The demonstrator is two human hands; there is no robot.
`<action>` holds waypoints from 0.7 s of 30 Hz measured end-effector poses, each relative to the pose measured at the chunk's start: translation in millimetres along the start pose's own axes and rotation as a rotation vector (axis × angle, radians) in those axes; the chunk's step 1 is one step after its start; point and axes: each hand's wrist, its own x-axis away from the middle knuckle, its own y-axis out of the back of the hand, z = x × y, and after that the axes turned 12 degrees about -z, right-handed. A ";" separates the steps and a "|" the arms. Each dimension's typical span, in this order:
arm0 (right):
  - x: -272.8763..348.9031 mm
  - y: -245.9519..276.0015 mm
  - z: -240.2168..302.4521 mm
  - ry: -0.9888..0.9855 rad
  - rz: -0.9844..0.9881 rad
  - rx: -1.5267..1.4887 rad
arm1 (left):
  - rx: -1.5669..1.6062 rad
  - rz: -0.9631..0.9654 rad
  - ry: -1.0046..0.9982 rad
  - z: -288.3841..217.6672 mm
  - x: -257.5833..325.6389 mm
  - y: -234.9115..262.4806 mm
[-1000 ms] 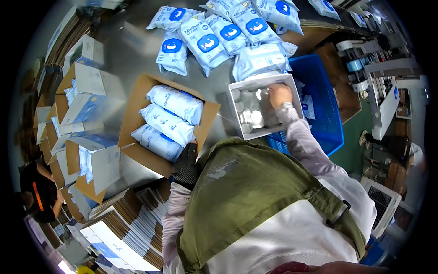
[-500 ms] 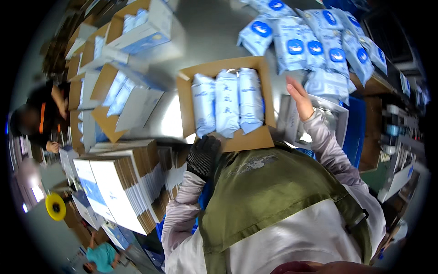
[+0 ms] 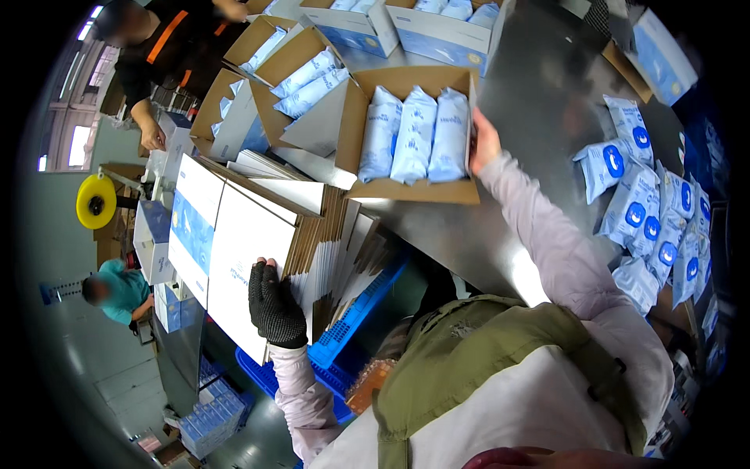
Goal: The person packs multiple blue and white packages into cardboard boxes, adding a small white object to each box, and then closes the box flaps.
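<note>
My right hand, bare and with fingers stretched out, rests against the right wall of an open carton. Several light-blue soft packs stand in a row inside that carton, its brown inner flaps spread. On the upper left, it adjoins other filled cartons. My left hand, in a dark dotted glove with bare fingertips, lies with extended fingers on the white face of a stack of folded flat cartons. Nothing shows in its grasp.
More filled cartons line the far side of the metal table. Loose packs lie in a pile at the right. A blue crate sits under the flat cartons. One co-worker stands at far left, another farther off.
The filled carton has moved away from my body to the far left, beside other cartons, with my right hand at its side. My left hand has left it for the flat carton stack. The view has turned left.
</note>
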 end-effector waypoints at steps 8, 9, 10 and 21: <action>-34.8 -72.4 104.3 0.525 0.390 0.394 | -0.002 -0.221 -0.141 23.7 11.2 21.9; -4.1 -76.5 99.2 0.627 0.505 0.430 | 0.015 -0.315 -0.116 30.4 11.7 40.4; 20.6 -76.9 93.7 0.543 0.591 0.506 | -0.134 -0.418 -0.104 36.4 3.3 63.2; 183.0 -1.8 195.3 0.931 0.354 0.010 | 0.789 -0.784 0.325 -115.3 -105.6 106.8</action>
